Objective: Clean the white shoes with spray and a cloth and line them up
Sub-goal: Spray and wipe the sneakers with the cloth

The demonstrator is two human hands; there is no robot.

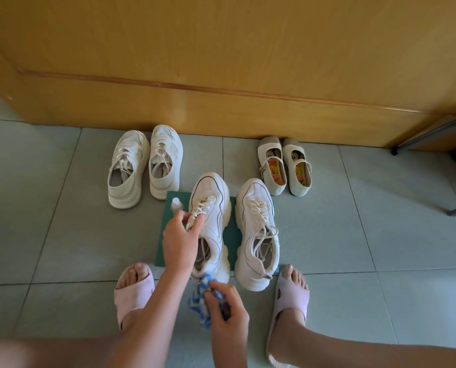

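Two chunky white sneakers stand on a green mat [168, 205]. My left hand [180, 240] grips the left sneaker [213, 205] at its tongue and laces. My right hand [228, 312] holds a crumpled blue-and-white cloth [199, 301] against that sneaker's heel. The right sneaker [257, 235] stands beside it, untouched. A small clear spray bottle [175, 203] stands on the mat just beyond my left hand.
Another white sneaker pair [144, 166] sits at the back left by the wooden door [221, 62]. Cream strap shoes [285, 166] sit at the back right. My feet in pink slippers [133, 290] flank the mat. Metal furniture legs [434, 136] stand at the right.
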